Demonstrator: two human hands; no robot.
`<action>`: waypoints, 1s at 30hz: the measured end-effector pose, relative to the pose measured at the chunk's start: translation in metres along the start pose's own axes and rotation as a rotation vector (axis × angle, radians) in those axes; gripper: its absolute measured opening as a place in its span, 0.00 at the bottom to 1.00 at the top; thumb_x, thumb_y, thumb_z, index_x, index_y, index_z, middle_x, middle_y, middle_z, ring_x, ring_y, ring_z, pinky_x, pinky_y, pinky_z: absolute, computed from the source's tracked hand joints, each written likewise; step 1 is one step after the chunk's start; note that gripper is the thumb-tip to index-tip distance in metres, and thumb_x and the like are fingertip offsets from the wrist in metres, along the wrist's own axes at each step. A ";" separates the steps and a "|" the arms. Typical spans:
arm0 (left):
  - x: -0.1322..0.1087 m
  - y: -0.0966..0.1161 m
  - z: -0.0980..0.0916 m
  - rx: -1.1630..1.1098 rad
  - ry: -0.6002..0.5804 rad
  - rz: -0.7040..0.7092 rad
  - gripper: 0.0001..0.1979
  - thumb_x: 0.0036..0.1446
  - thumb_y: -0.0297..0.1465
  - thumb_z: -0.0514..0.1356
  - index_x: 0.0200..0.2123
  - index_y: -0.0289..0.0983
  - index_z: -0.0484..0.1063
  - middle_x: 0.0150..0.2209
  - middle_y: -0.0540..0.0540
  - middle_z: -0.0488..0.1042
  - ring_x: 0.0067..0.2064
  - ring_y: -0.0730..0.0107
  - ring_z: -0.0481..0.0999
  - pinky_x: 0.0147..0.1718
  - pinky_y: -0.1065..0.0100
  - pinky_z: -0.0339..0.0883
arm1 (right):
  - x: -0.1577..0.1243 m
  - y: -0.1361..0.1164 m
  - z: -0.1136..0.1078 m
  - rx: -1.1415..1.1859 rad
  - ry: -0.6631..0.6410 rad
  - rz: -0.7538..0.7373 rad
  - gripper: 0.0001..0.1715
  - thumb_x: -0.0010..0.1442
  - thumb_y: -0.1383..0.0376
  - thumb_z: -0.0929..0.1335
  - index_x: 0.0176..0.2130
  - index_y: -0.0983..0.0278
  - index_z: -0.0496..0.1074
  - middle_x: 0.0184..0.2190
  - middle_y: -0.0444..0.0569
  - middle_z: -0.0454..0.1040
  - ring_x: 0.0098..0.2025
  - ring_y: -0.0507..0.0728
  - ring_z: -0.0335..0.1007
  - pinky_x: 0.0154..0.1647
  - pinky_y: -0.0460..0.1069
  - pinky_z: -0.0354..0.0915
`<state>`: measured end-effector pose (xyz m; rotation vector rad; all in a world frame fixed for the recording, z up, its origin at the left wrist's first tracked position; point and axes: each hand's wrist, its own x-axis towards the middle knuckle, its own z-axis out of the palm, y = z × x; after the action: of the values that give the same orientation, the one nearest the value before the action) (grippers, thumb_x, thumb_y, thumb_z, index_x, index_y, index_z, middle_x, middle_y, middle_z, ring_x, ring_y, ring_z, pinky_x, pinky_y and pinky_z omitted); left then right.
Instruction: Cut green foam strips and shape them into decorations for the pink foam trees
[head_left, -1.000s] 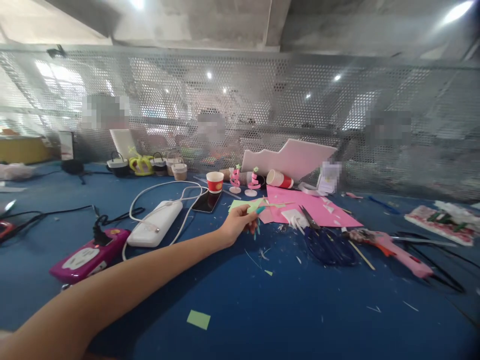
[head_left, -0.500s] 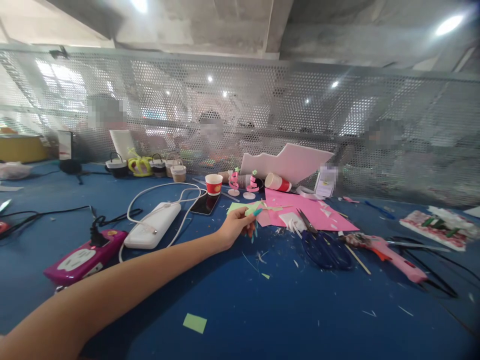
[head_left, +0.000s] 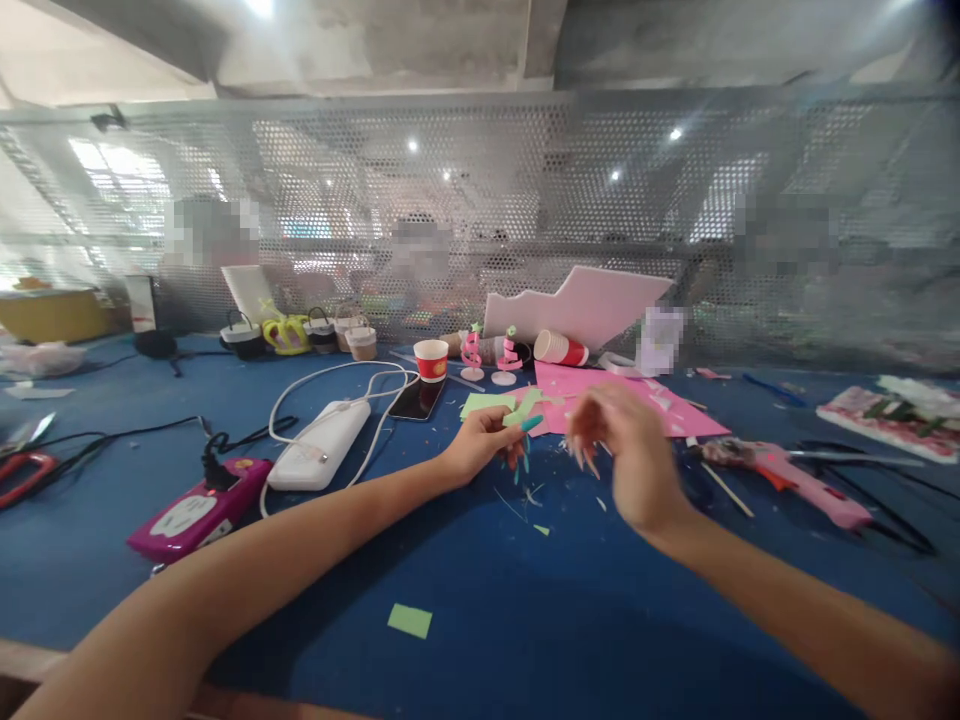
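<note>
Blue tabletop [head_left: 480, 660] spreads across the lower part of the view, with a light green paper rectangle [head_left: 410, 621] lying flat near its front edge and a small green scrap [head_left: 541, 529] farther in. At the left lies a purple power strip [head_left: 199, 512] with a black plug in it, a white power bank [head_left: 321, 447] and its looped cable just beyond.

The person's left hand [head_left: 487, 440] reaches in past them, thumb and forefinger pressed together on a light green strip [head_left: 528, 404], which pokes up above the fingertips; the other fingers curl beneath. Facing it, well clear of the strip, is the person's right hand [head_left: 626, 450], its fingers half bent and blurred; one cannot tell whether they hold anything. A pink glue gun [head_left: 806, 485] lies to the right of that hand.

Behind the left hand, a light green sheet [head_left: 480, 402] lies near a bright pink sheet [head_left: 559, 380], which the right hand partly hides. A dark phone [head_left: 420, 400] lies to the left, with a red and white paper cup [head_left: 431, 362] at its far end. Two pink spiral ornaments [head_left: 508, 355] stand on white discs beside a tipped stack of cups [head_left: 561, 348]. Beyond them, pale foam board [head_left: 585, 305] leans against a perforated metal screen [head_left: 480, 200]
</note>
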<state>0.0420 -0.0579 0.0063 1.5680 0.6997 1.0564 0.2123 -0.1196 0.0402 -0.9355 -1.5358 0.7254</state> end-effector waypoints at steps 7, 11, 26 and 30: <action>0.002 -0.003 -0.002 0.025 -0.187 -0.117 0.20 0.42 0.43 0.66 0.24 0.33 0.67 0.18 0.50 0.72 0.18 0.76 0.71 0.19 0.74 0.60 | 0.019 0.047 0.005 0.204 -0.257 0.489 0.36 0.53 0.37 0.59 0.16 0.64 0.62 0.10 0.42 0.61 0.10 0.45 0.51 0.10 0.42 0.43; 0.003 -0.001 0.000 0.095 -0.268 -0.179 0.20 0.42 0.44 0.66 0.26 0.31 0.69 0.18 0.50 0.72 0.18 0.76 0.71 0.19 0.74 0.62 | 0.018 0.051 0.003 0.203 -0.353 0.402 0.30 0.50 0.43 0.67 0.16 0.65 0.63 0.08 0.40 0.59 0.09 0.44 0.48 0.10 0.42 0.41; -0.004 0.004 0.006 0.128 -0.132 -0.063 0.22 0.56 0.51 0.49 0.28 0.37 0.63 0.20 0.51 0.68 0.17 0.74 0.68 0.15 0.72 0.56 | 0.003 0.049 0.014 0.213 -0.092 0.242 0.31 0.55 0.44 0.63 0.15 0.63 0.63 0.08 0.41 0.60 0.09 0.47 0.52 0.09 0.44 0.47; -0.004 0.001 0.007 0.297 -0.061 0.063 0.19 0.58 0.46 0.51 0.24 0.37 0.60 0.16 0.54 0.64 0.15 0.78 0.64 0.16 0.73 0.54 | -0.002 0.044 0.020 0.268 -0.081 0.285 0.29 0.53 0.43 0.65 0.17 0.63 0.64 0.10 0.41 0.62 0.09 0.47 0.54 0.08 0.43 0.50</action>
<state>0.0468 -0.0645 0.0062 1.8798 0.7973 0.9789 0.2006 -0.0986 -0.0018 -0.9389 -1.3459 1.1549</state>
